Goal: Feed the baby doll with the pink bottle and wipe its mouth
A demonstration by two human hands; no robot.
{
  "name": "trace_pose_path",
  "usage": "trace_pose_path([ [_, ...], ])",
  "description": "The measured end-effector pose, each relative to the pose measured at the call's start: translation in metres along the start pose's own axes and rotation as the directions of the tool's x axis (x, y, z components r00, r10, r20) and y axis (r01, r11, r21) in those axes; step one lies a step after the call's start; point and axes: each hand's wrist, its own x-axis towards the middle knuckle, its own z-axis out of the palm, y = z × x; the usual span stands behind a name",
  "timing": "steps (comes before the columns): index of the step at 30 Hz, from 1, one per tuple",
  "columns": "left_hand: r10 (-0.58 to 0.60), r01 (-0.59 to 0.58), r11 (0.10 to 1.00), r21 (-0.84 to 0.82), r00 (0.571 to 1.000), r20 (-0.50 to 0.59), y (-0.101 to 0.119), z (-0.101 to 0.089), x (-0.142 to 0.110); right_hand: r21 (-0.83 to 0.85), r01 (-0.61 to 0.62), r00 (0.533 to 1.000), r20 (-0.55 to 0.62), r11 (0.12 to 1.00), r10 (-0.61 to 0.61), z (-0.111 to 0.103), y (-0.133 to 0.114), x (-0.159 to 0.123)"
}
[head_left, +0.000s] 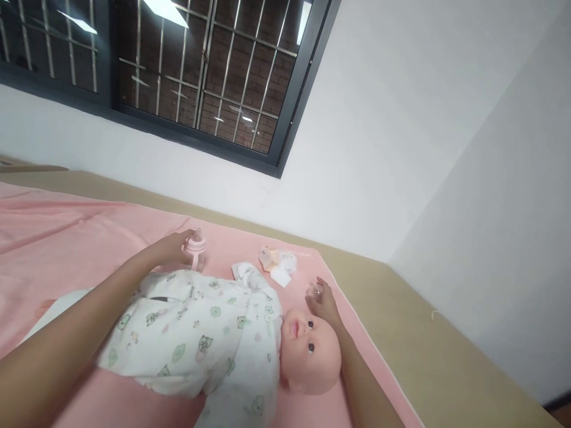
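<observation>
A baby doll (310,356) in a white outfit (214,333) printed with small green animals lies on its back on a pink blanket (111,226), its head toward the right. On the doll's far side, my left hand (176,248) grips a baby bottle (195,245) with a pink collar and handle; its clear nipple points up. Just past the doll's head, my right hand (328,306) has its fingers around a clear rounded cap (315,291). My left forearm crosses over the doll's legs and partly hides them.
Between my hands, a crumpled white and orange cloth item (279,264) lies on the blanket. A tan surface (379,309) shows beyond the blanket's edge. White walls (379,119) and a dark-framed barred window (200,77) rise behind.
</observation>
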Motion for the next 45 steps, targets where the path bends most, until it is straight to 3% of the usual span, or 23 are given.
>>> trace_pose_path([
  [7,-0.049,0.052,0.996,0.068,0.998,-0.048,0.009,0.001,0.0,-0.055,-0.031,0.999,0.024,0.998,0.032,-0.003,-0.003,0.002],
  [11,-0.027,0.027,1.0,0.002,0.996,-0.084,0.023,-0.01,-0.006,0.005,-0.035,0.998,-0.043,0.999,0.035,-0.007,-0.022,-0.006],
  [13,0.011,-0.021,0.993,-0.112,0.996,-0.086,0.038,-0.016,-0.013,0.072,-0.001,0.997,-0.072,0.997,0.006,-0.011,-0.036,-0.008],
  [16,0.075,-0.095,0.923,-0.373,0.995,-0.068,0.068,-0.023,-0.028,0.193,0.062,0.993,-0.108,0.979,-0.042,-0.021,-0.066,-0.01],
  [19,0.147,-0.158,0.87,-0.467,0.987,-0.06,0.101,-0.026,-0.047,0.306,0.12,0.988,-0.132,0.944,-0.083,-0.033,-0.108,-0.018],
  [25,0.384,-0.386,0.903,-0.191,0.922,-0.045,0.148,-0.031,-0.096,0.527,0.335,0.941,-0.154,0.781,-0.3,-0.054,-0.202,-0.074],
  [29,0.451,-0.451,0.891,-0.058,0.892,-0.011,0.163,-0.029,-0.124,0.539,0.45,0.889,-0.189,0.712,-0.418,-0.054,-0.238,-0.114],
  [38,0.432,-0.431,0.902,-0.012,0.902,0.025,0.184,-0.027,-0.152,0.424,0.517,0.824,-0.011,0.744,-0.567,-0.034,-0.244,-0.136],
  [45,0.431,-0.431,0.902,-0.009,0.901,0.044,0.19,-0.026,-0.153,0.496,0.411,0.866,0.051,0.765,-0.498,-0.023,-0.244,-0.142],
])
